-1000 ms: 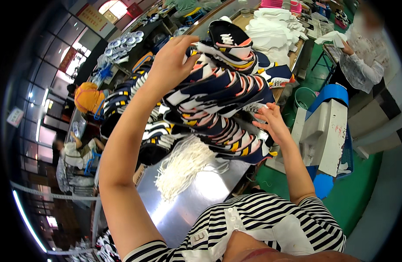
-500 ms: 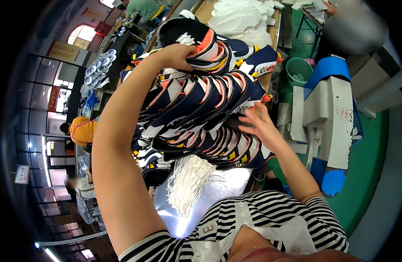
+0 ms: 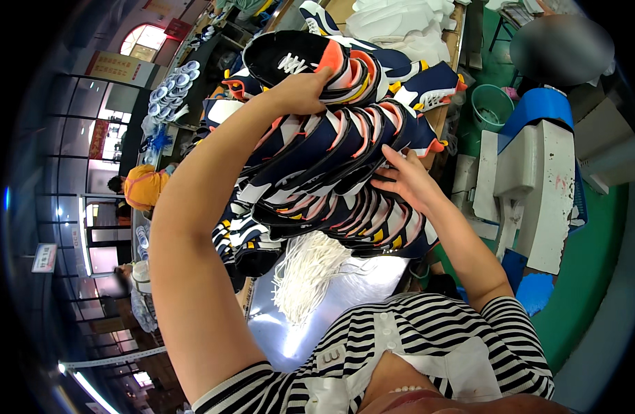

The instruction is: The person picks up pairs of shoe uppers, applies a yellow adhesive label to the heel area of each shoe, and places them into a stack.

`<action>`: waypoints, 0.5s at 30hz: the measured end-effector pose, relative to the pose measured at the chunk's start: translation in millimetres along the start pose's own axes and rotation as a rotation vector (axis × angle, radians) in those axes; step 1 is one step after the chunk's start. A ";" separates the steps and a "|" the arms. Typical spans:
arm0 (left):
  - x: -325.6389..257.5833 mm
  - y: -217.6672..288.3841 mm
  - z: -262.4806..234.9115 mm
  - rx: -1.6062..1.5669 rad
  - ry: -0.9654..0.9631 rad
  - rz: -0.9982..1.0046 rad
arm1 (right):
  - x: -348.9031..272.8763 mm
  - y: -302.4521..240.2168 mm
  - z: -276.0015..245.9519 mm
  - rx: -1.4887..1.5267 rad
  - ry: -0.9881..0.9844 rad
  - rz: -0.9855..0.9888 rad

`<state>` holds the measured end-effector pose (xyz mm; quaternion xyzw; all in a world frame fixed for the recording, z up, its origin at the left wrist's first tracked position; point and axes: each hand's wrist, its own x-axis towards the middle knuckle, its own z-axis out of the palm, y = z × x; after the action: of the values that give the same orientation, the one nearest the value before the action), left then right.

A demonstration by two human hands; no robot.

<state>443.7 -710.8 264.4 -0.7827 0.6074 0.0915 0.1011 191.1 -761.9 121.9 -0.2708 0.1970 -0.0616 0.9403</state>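
Navy, white and coral shoe uppers with yellow tabs lie nested in long rows before me. At the far end, my left hand [image 3: 305,93] has its fingers closed around the edge of a bundle of shoe uppers [image 3: 362,76]; the front one shows a black inside and white laces. My right hand [image 3: 408,181] is at the right end of the middle row of shoe uppers [image 3: 296,153]. Its thumb and fingers are apart, the fingertips against the row and partly hidden. Nearer me lies another row of shoe uppers [image 3: 372,224].
White laces [image 3: 307,272] hang in a bunch over a bright, shiny surface [image 3: 355,293]. Pale cut pieces [image 3: 400,27] are piled at the back. To the right stand a green bin [image 3: 492,107] and a worn white machine [image 3: 538,193]. Other people are at left and upper right.
My right hand has shifted slightly closer to the row's end, thumb raised. The left hand keeps its grip on the far bundle. The whole view has shifted slightly.
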 end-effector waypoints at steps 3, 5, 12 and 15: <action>11.6 12.5 -16.5 0.214 0.011 0.003 | 1.9 0.7 -17.2 -0.005 -0.038 0.032; 8.2 11.2 -37.5 0.274 0.032 0.069 | -4.3 -3.7 -13.2 -0.037 -0.032 0.037; 33.4 17.4 17.3 0.125 -0.119 -0.066 | -9.9 2.0 -11.0 -0.029 -0.055 0.002; 51.3 48.5 13.5 0.032 -0.147 -0.383 | -6.9 4.4 -14.8 -0.038 -0.073 -0.017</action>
<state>409.0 -766.7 235.4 -0.8733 0.4398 0.1179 0.1731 178.8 -763.8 110.5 -0.2921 0.1614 -0.0558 0.9410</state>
